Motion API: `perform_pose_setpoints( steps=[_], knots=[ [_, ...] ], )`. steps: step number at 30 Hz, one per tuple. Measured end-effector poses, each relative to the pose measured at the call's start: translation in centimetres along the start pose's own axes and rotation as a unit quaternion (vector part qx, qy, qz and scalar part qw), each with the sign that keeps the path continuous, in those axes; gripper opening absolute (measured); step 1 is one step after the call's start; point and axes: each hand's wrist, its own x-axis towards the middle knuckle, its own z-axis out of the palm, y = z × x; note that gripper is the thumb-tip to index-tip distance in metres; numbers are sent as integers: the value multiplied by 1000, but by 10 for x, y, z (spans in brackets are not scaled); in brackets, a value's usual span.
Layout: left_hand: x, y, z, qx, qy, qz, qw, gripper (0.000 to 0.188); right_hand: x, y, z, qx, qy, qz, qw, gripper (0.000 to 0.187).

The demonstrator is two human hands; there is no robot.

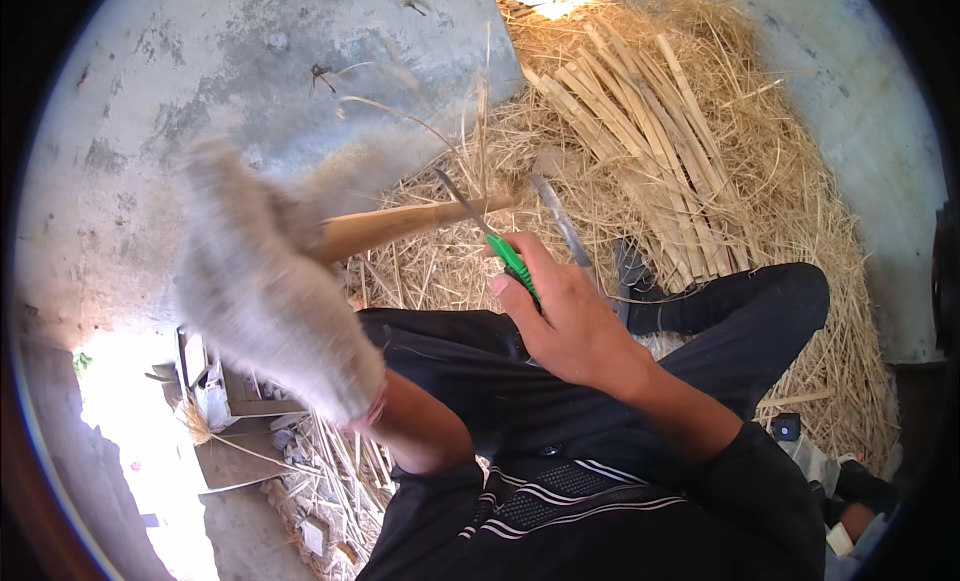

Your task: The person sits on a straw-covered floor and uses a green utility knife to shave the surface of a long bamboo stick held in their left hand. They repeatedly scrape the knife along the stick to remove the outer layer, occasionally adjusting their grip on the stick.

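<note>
Black shirt [590, 496] with a striped front sits nearest, along the lower edge. Dark trousers [760, 301] behind it, legs folded. Left hand [285, 291] raised at left, in a pale thick glove, badly blurred; looks clasped around one end of a wooden strip [400, 228], finger placement not readable. Right hand [580, 326] bare, wrapped around the green handle of a knife [515, 269], thumb along its side. Blade points up and left, crossing the strip near its far end from this view; contact between them: cannot tell.

Strip sits in front of the legs, roughly level, reaching right from the glove over the straw. Judging by looks: light, fairly stiff with some spring, dry, not slippery, could split along the grain or leave splinters. Best hold: the thick end in the glove, fingers clear of the edge. Knife probably light too; handle only.

Further out, loose straw [815, 251] covers the ground, soft and slippery underfoot I'd guess. Flat metal bar [563, 221] lies on it just beyond the right hand. Beyond that, a row of pale strips [650, 151]. Grey wall [200, 71] at upper left.
</note>
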Motion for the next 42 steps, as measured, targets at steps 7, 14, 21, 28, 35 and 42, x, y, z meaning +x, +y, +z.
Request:
perform_pose_setpoints(
  steps=[7, 14, 21, 28, 35, 42],
  knots=[
    [5, -7, 2, -63, 30, 22, 997, 48, 1, 21, -8, -13, 42, -31, 999, 33],
    [107, -18, -92, -138, 222, 91, 961, 29, 5, -3, -46, 75, 109, 13, 991, 30],
    [27, -7, -26, -168, 12, 6, 986, 32, -6, -7, -6, -107, -30, -19, 994, 25],
    [11, 4, -7, -147, 145, 9, 979, 39, -14, -3, 26, -56, -36, -15, 998, 24],
    [10, 0, -31, -243, 4, -8, 970, 42, -17, -7, 31, -65, -37, -30, 997, 26],
    [12, 0, -33, -240, 95, 4, 966, 45, -15, -17, 32, -134, -49, -47, 989, 25]
  ],
)
